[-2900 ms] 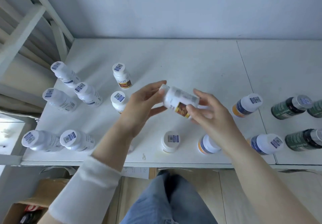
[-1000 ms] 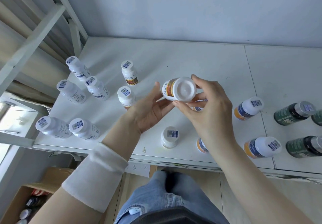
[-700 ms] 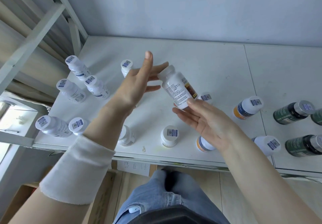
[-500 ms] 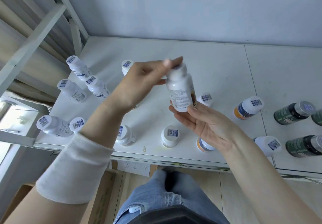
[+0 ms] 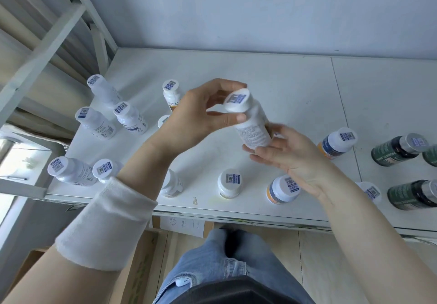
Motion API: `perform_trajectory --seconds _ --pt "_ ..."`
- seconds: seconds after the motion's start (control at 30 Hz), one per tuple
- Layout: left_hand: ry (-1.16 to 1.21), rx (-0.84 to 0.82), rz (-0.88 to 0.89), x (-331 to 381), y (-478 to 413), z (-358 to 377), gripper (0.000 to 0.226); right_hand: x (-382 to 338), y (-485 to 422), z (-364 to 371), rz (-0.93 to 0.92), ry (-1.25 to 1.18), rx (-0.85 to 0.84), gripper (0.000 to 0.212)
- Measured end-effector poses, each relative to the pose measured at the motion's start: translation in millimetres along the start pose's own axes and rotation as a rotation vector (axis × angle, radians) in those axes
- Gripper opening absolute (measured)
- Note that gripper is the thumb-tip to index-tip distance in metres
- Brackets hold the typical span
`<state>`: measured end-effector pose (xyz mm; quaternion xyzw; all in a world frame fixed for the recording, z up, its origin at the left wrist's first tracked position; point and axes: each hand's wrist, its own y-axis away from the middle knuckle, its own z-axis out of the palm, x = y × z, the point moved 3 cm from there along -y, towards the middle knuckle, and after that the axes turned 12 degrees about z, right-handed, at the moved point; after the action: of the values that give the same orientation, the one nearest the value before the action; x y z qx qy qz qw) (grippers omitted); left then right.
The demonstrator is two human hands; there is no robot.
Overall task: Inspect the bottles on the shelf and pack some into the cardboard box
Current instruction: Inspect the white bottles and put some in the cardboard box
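The left grip (image 5: 201, 117) pinched the white bottle (image 5: 254, 129) by its cap while the right grip (image 5: 293, 157), fingers relaxed, cradled its base, probably for reading the label.

A wide off-white fabric cuff (image 5: 106, 223) wraps the forearm behind the left hand (image 5: 196, 117), down at eight o'clock. At six o'clock there are faded blue jeans (image 5: 227, 268) with a small white tab (image 5: 182, 283) at the pocket edge, and a dark hem (image 5: 236, 293) over the waist.

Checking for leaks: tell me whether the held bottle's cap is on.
On: white cap, barcode sticker on top, sits on the bottle. Tightness: cannot tell.
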<state>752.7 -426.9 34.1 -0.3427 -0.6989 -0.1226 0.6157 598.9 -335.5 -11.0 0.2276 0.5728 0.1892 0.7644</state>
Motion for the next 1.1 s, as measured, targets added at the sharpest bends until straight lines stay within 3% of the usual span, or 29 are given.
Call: perform_trajectory --seconds 0.13,0.2,0.27,0.57,0.73,0.93,1.1 --pt "-0.313 0.006 -0.113 -38 -12 -2 0.039 -11 -4 -19 -0.231 0.874 0.476 0.084" --pt "-0.45 -0.021 -0.144 -60 -16 2 0.042 -14 -7 -18 -0.337 1.166 0.578 0.081" --pt "-0.52 -0.041 -0.166 -80 -20 7 0.043 -18 -11 -14 -0.386 1.29 0.586 0.077" --pt "-0.575 -0.063 -0.168 -102 -30 16 0.046 -21 -22 -13 -0.432 1.348 0.561 0.072" --pt "-0.56 -0.113 -0.122 -98 -24 14 0.064 -17 -22 -5 -0.432 1.364 0.533 0.072" --pt "-0.638 -0.111 -0.057 -79 -17 -7 0.061 -16 -13 6 -0.365 1.247 0.588 0.071" --pt "-0.858 -0.215 -0.244 -94 -43 23 0.056 -12 -5 19 -0.324 1.233 0.714 0.068"
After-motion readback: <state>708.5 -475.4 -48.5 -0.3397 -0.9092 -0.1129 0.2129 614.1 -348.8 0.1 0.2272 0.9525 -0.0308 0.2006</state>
